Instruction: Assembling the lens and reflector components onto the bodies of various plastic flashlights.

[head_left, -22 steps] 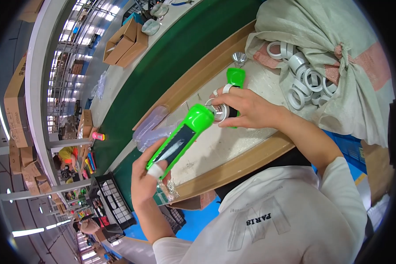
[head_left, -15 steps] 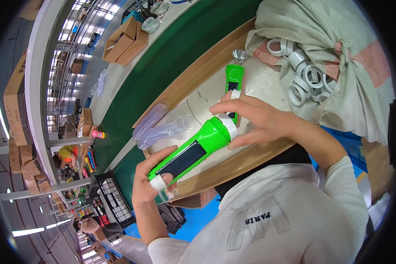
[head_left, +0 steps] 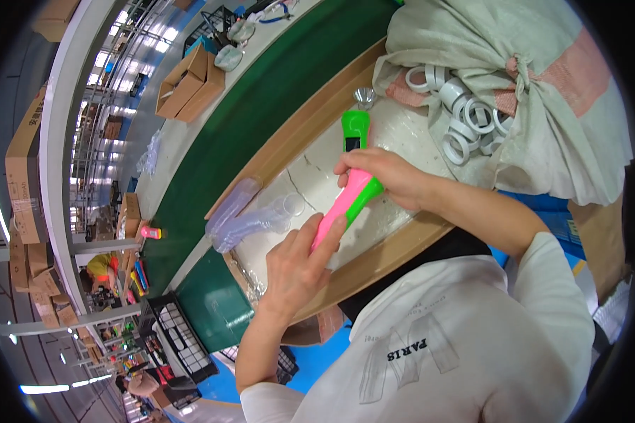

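Note:
A pink and green flashlight (head_left: 346,200) slants between my hands, its pink side facing up. My left hand (head_left: 295,266) is closed on its narrow tail end. Around its wide head end curls my right hand (head_left: 394,176), which hides most of that end. Just beyond the right hand lies a second flashlight (head_left: 355,125), green with a dark panel, partly covered by the fingers. A small shiny reflector cup (head_left: 364,97) lies past it. Clear plastic sleeves (head_left: 250,215) are left of my hands.
A woven sack (head_left: 473,42) at the right holds several white rings (head_left: 466,116). A cardboard edge (head_left: 395,257) borders the work surface. Beyond the green belt (head_left: 261,99) stands an open carton (head_left: 190,84). A black crate (head_left: 183,335) sits at the lower left, with another person (head_left: 102,268) farther off.
The flashlight has been turned over, from its green panel side to its pink side. My left hand has moved right, nearer the right hand, and the flashlight now points more steeply away.

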Demonstrator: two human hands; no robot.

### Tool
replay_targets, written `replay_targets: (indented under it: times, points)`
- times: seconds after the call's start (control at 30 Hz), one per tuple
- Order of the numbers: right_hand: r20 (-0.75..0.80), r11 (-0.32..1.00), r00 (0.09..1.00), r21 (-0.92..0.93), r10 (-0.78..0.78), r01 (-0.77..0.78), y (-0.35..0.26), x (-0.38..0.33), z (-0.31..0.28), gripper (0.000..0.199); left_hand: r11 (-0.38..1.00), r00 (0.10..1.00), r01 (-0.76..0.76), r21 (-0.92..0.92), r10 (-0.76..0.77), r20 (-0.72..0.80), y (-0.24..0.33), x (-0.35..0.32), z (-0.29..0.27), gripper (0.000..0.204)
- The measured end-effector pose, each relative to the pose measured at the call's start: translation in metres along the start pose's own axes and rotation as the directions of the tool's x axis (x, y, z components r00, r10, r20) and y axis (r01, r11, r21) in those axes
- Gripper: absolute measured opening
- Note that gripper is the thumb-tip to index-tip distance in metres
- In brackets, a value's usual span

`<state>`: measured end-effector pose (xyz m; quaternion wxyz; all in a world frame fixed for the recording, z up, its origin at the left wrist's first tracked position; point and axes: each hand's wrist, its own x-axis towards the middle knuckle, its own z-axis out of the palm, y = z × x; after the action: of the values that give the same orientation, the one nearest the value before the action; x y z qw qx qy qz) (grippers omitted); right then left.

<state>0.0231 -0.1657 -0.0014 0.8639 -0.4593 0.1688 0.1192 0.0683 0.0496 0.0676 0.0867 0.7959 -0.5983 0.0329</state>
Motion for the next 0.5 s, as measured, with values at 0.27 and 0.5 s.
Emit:
replay_targets:
  times: [0.27,0.5]
  points:
    - [-0.033,0.936,0.96,-0.232,-0.279,0.264,0.016,-0.007,-0.004,0.038,0.985,0.991,0.117,-0.126,-0.124,-0.044,0.014,-0.005,0.004,0.063]
    - [0.206,0.697,0.823,-0.447,-0.53,0.561,0.001,-0.027,-0.003,0.046,0.384,0.813,0.431,-0.817,-0.557,0.167,0.019,-0.028,0.012,0.05]
